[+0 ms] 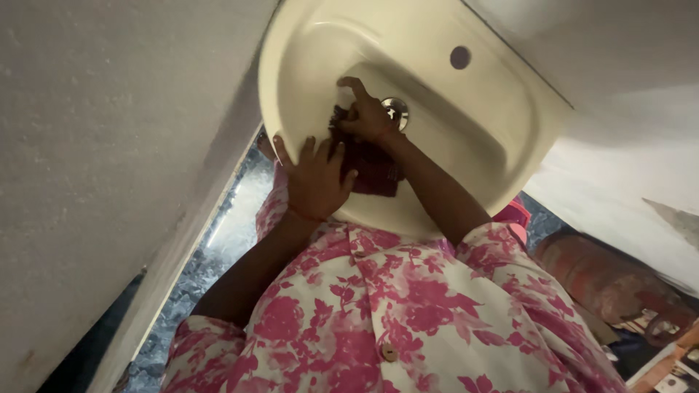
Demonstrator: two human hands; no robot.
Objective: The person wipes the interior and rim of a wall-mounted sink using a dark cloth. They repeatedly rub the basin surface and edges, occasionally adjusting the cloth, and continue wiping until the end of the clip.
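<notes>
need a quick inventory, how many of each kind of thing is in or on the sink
sink: 1
dark red cloth: 1
drain: 1
tap hole: 1
left hand on the rim: 1
right hand on the cloth: 1
total: 6

Setting: home bathroom or washroom. Evidence: cream ceramic washbasin [466, 124] across upper centre of frame, with metal drain [395, 110] and an overflow hole [459, 57]. Plain whitewashed wall [109, 145] fills left of frame. Dark speckled stone floor [218, 255] shows at lower left. Reddish-brown vessel [611, 280] stands at lower right.
</notes>
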